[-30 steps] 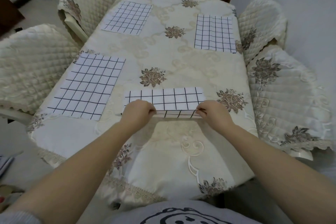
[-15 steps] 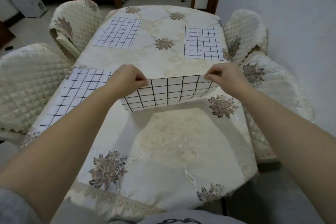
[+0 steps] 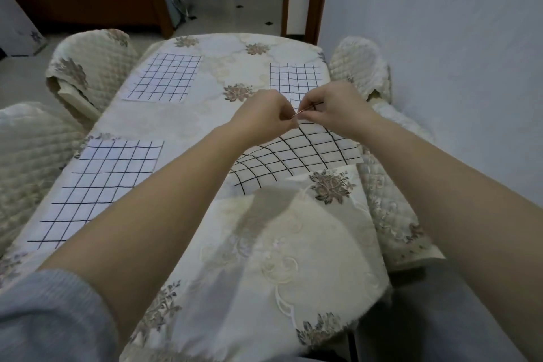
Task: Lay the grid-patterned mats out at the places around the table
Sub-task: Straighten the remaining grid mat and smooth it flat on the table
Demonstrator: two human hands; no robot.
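Floral-clothed table, far-left mat, far-right mat, near-left mat laid flat; fourth mat aloft over the near-right place, one edge pinched by left hand and right hand close together; risk: unsupported corners sagging, creased or skewed landing.

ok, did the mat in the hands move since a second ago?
Yes. The held mat, pinched by the left hand and right hand, shifted from left of the flower motif to just beyond it.
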